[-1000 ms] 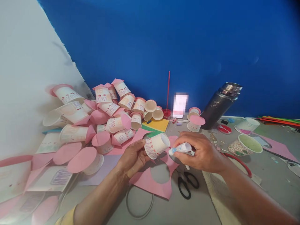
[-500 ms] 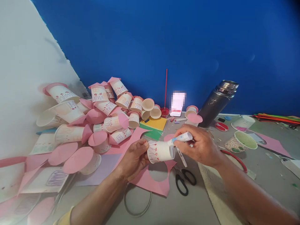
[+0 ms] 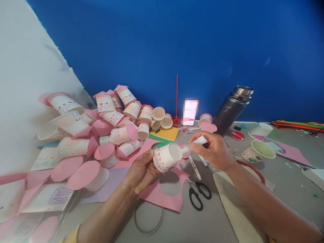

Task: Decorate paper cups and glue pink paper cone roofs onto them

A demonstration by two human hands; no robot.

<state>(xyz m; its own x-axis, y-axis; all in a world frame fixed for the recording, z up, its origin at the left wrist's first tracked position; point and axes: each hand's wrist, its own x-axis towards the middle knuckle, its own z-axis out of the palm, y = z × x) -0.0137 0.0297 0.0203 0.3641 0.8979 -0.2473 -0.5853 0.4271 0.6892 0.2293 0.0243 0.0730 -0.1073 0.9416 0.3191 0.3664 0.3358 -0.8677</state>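
Observation:
My left hand (image 3: 141, 170) is wrapped round a white paper cup (image 3: 163, 158) with red and purple drawings on its side. The cup lies tilted, its base turned to the right and up towards me. In my right hand (image 3: 214, 152) is a white glue stick with blue print (image 3: 198, 141), pinched between thumb and fingers. Its tip is at the right edge of the cup's base; whether it touches is hard to see. Under the cup lies a pink paper sheet (image 3: 177, 201) with a round hole, and black-handled scissors (image 3: 196, 199) rest beside it.
Decorated cups with pink paper tops (image 3: 105, 103) are heaped on the left. A lit phone (image 3: 190, 111) leans on the blue wall, near a dark thermos (image 3: 231, 109). To the right are a patterned cup (image 3: 255, 153) and a red-edged tool (image 3: 255, 173). Markers (image 3: 194, 167) lie near the middle.
My left hand has tipped the cup so its base faces me more. The glue stick has shifted from above the cup's side to the right edge of its base.

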